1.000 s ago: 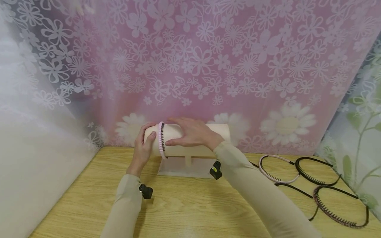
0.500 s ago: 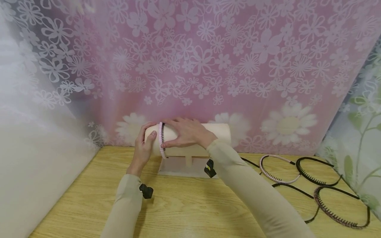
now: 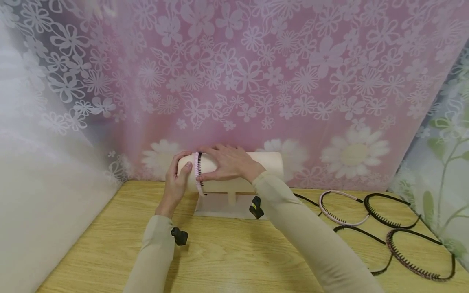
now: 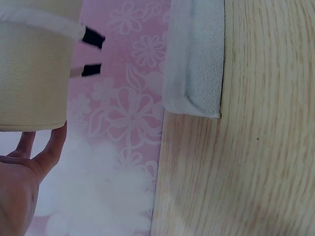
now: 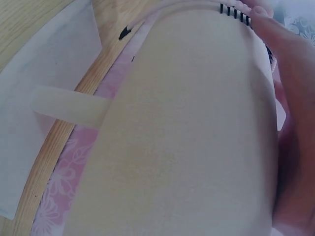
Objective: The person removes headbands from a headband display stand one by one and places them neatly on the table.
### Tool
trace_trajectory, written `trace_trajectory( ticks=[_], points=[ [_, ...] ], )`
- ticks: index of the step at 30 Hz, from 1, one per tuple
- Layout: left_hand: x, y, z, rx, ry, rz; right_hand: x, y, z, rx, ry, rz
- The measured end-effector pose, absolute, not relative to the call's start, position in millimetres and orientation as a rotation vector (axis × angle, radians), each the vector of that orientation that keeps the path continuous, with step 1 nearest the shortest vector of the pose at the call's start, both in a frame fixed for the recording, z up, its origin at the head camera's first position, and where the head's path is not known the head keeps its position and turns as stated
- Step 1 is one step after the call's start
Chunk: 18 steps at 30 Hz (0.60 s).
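A cream padded roll [image 3: 269, 160] lies sideways on a display stand, carried by a short post [image 3: 231, 198] above a flat pale base [image 3: 216, 208]. Around its left part sits a pink wrapped headband [image 3: 197, 162] with dark comb teeth. Black-tipped headband ends [image 4: 93, 37] jut past the roll's underside in the left wrist view. My left hand [image 3: 176, 185] grips the roll's left end, thumb in front. My right hand [image 3: 231, 165] spreads over the top of the roll, with its thumb touching the headband's toothed edge; the right wrist view shows the other fingers mostly hidden behind the roll.
Several headbands lie on the wooden table at the right: a pale pink one [image 3: 331, 217], a black one [image 3: 374, 219], a brownish toothed one [image 3: 397, 257] and thin dark ones. A pink floral curtain [image 3: 256, 81] hangs close behind the stand.
My right hand has moved left along the roll until its thumb and fingers reach the pink headband. The headband's top has shifted slightly left. My left hand stays in place.
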<state>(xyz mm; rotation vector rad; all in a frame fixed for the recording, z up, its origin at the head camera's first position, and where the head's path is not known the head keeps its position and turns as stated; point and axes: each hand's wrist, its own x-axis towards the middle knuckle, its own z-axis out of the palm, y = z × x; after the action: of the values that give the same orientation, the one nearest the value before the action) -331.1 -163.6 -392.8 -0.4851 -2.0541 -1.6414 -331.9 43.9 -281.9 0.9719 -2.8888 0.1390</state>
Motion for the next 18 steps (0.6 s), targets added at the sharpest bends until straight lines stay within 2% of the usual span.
trace_trajectory(
  ticks=[18],
  points=[
    [-329.1,-163.0,-390.5,-0.476,-2.068,-1.645,-329.9,42.7,-282.9,0.907,-2.879,0.202]
  ],
)
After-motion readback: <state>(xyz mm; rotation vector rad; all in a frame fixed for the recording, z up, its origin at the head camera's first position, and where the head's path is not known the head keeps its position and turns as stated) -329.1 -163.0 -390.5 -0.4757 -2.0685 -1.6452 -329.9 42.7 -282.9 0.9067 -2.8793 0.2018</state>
